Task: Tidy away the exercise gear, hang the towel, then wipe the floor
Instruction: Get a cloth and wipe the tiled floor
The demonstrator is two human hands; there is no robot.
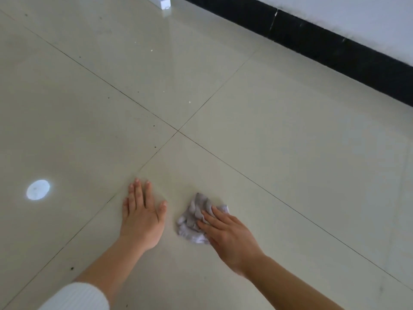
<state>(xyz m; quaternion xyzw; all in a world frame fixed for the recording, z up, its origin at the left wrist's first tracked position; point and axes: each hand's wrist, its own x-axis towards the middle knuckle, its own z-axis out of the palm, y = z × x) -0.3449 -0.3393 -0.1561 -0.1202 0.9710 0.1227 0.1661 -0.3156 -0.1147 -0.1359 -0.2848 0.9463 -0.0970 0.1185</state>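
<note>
Your right hand presses straight fingers on the crumpled pale grey cloth, which lies on the glossy cream tiled floor; your left hand rests flat and released on the tile just beside it. Sweep in overlapping strokes towards the dark specks, keeping the cloth bunched beneath your palm. No readable writing shows anywhere.

Small grey-white cloth, crumpled into a wad, lies on the floor w/ right hand pressing its near-right part, fingers straight. Floor: glossy pale-beige tiles, thin dark grout lines, a few dark specks & white crumbs.
</note>
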